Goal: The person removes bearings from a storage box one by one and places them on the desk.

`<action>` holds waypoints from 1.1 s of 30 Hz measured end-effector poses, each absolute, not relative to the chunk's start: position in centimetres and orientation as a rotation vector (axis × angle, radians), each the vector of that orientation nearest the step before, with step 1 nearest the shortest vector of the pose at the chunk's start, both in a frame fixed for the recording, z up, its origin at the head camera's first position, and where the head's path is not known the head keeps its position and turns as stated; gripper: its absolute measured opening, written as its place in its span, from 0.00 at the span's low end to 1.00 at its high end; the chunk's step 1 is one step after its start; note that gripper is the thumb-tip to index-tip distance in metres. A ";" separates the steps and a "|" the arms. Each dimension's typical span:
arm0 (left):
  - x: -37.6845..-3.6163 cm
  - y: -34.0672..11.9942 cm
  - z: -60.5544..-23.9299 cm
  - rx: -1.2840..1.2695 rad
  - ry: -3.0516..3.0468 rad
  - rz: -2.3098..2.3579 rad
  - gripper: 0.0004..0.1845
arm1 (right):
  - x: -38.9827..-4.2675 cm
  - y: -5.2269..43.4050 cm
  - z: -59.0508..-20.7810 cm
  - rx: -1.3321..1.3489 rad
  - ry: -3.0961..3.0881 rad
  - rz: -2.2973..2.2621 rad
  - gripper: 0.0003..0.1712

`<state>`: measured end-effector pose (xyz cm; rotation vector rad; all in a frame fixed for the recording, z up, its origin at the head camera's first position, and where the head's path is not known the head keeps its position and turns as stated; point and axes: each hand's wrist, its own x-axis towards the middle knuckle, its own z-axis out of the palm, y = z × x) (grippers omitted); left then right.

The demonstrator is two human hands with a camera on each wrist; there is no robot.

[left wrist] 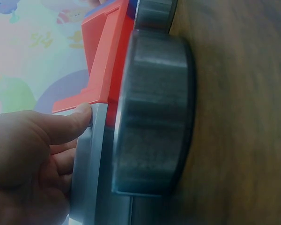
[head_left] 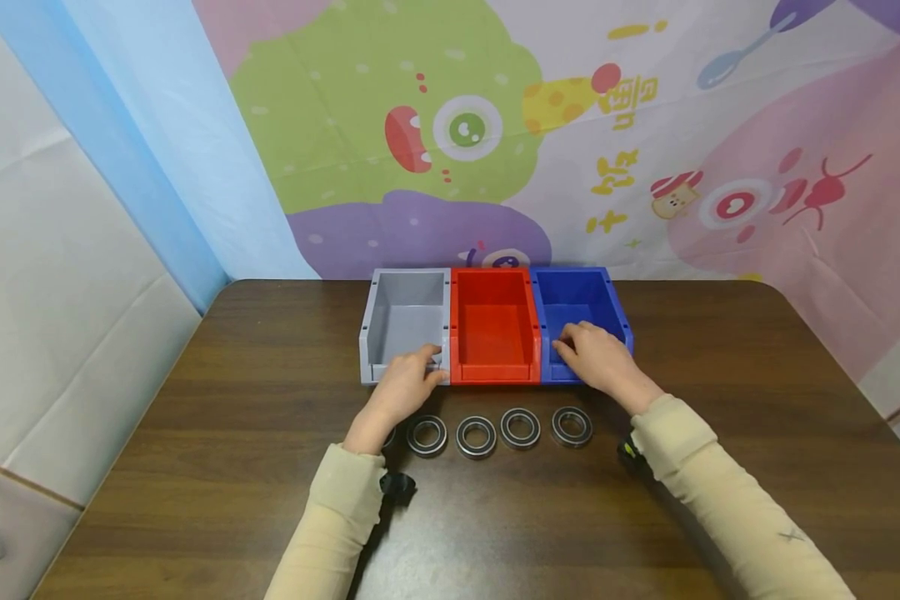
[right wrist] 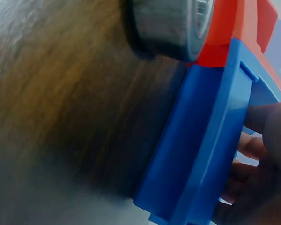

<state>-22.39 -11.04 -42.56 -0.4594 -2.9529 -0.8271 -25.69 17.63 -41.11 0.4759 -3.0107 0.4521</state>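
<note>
Three open-fronted storage bins stand side by side against the back of the table: a grey bin (head_left: 408, 329), a red bin (head_left: 492, 333) and a blue bin (head_left: 577, 312). My left hand (head_left: 401, 387) grips the front lip of the grey bin near the red one, its thumb on the edge in the left wrist view and the fingers curled over inside. At the blue bin's front lip, my right hand (head_left: 596, 354) holds on with bent fingers reaching inside. Several ball bearings (head_left: 476, 437) lie flat in a row before the bins, one partly hidden by my left wrist.
A brown wooden table (head_left: 540, 525) carries everything. Behind the bins hangs a cartoon-printed cloth (head_left: 390, 100), close to the table's back edge. Bearings loom large in both wrist views, such as the near bearing (left wrist: 154, 112) and another bearing (right wrist: 164, 26).
</note>
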 end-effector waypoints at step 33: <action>-22.3 -11.0 -42.4 -0.452 -2.962 -0.839 0.22 | -26.0 17.7 -41.7 0.490 -2.969 0.463 0.10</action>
